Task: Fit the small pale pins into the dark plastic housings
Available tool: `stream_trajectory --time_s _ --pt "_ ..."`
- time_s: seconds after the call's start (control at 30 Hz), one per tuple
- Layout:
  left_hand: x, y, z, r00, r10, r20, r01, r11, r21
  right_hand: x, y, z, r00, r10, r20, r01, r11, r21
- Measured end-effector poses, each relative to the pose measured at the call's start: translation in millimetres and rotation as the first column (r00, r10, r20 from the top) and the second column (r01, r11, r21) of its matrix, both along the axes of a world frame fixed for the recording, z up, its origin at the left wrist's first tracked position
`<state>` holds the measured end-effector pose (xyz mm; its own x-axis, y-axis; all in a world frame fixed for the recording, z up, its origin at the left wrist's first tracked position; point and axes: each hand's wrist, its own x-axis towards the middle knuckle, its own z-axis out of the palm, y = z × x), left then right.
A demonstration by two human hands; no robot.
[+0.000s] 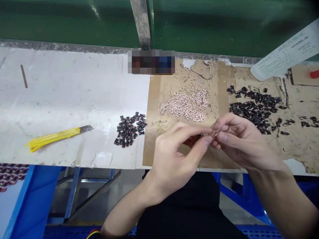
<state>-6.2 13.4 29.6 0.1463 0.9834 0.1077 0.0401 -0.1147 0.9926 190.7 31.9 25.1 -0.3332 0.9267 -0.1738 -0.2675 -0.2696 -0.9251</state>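
My left hand point(178, 156) and my right hand point(239, 141) meet in the middle of the view, just above the bench's front edge. The left fingers pinch a tiny dark part point(200, 136), and the right fingers pinch a tiny pale piece point(216, 133). The two small items are close together or touching, partly hidden by my fingertips. Beyond my hands, a heap of small pinkish parts point(186, 106) lies on worn cardboard point(156, 129). A pile of black parts point(254, 109) lies to the right, and a smaller black pile point(129, 130) sits on the white bench top point(74, 99).
A yellow utility knife point(56, 138) lies on the white bench top, left of the small pile. A printed white sheet point(286, 51) overhangs the back right. A green panel point(211, 23) rises behind the bench. Blue furniture point(35, 199) stands below the front edge.
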Motion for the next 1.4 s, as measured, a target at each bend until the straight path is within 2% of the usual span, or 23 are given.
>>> stream_trajectory --time_s 0.1,0.23,0.33,0.43,0.6,0.83,0.97,1.03,1.17,1.27,1.4 --pt "-4.8 2.2 3.5 0.994 -0.085 -0.065 0.087 0.996 0.022 4.8 -3.7 5.7 0.988 0.015 0.151 -0.023 0.998 0.054" --pt "-10.2 6.2 3.7 0.973 -0.153 -0.172 0.172 0.98 0.104 5.4 -7.5 16.1 0.931 -0.08 0.357 0.031 0.99 0.141" --pt "-8.2 4.9 0.8 0.974 -0.129 -0.184 0.155 0.979 0.135 1.3 -14.2 13.3 0.925 -0.121 0.36 0.067 0.985 0.159" --pt "-2.9 -0.3 -3.6 0.988 -0.076 -0.131 0.088 0.992 0.088 -4.5 -24.7 3.5 0.927 -0.204 0.316 0.153 0.972 0.179" --pt "0.4 -7.7 -8.8 0.993 -0.044 -0.113 0.051 0.997 0.059 -12.9 -35.9 -1.6 0.883 -0.307 0.356 0.208 0.934 0.291" --pt "-0.7 -12.1 -13.0 0.994 -0.048 -0.094 0.052 0.998 0.041 -11.7 -40.2 3.0 0.879 -0.212 0.427 0.116 0.964 0.239" --pt "-0.6 -18.2 -18.9 0.998 -0.04 -0.051 0.037 0.998 -0.058 -4.2 -50.9 -1.7 0.862 -0.167 0.479 0.071 0.975 0.212" --pt "-3.3 -21.6 -23.1 0.999 0.035 -0.038 -0.039 0.992 -0.12 0.8 -56.6 -5.8 0.796 -0.212 0.567 0.053 0.958 0.283" --pt "-12.6 -25.8 -31.5 0.981 0.189 -0.05 -0.195 0.965 -0.175 6.6 -63.0 -16.5 0.565 -0.345 0.75 -0.119 0.865 0.487" --pt "-18.2 -26.6 -35.4 0.977 0.206 -0.059 -0.214 0.959 -0.185 5.7 -63.4 -22.7 0.435 -0.405 0.804 -0.243 0.808 0.537" --pt "-22.1 -26.4 -36.6 0.979 0.189 -0.069 -0.197 0.972 -0.128 4.2 -62.3 -25.2 0.357 -0.449 0.82 -0.334 0.758 0.56"
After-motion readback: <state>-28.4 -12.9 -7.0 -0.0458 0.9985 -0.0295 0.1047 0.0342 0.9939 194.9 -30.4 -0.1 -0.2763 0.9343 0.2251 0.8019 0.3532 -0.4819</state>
